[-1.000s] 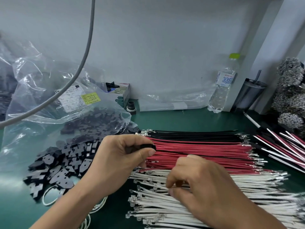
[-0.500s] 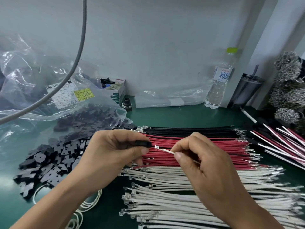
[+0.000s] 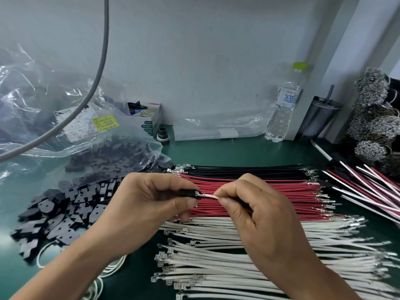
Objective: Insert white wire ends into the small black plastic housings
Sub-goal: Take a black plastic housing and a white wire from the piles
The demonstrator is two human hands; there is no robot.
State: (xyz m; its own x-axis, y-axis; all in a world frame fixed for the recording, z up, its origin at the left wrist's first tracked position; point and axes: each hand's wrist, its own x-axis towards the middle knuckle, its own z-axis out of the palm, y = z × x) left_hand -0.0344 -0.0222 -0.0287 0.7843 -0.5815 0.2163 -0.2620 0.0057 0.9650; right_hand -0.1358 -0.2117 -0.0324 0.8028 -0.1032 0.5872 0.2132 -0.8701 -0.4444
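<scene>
White wire (image 3: pixel 208 195) is pinched between thumb and forefinger of the right hand (image 3: pixel 255 215), its metal end met at the mouth of a small black housing (image 3: pixel 187 193), which is gripped in the curled fingers of the left hand (image 3: pixel 149 204). Below the grip, loose white wires (image 3: pixel 238 256) are spread on the green mat (image 3: pixel 227 151). Directly behind it, red wires (image 3: pixel 281 191) and black wires (image 3: pixel 238 171) are laid. Left of the grip, spare black housings (image 3: pixel 65 213) are heaped by a plastic bag (image 3: pixel 54 118). Farther off, a water bottle (image 3: pixel 283 109) is stood.
</scene>
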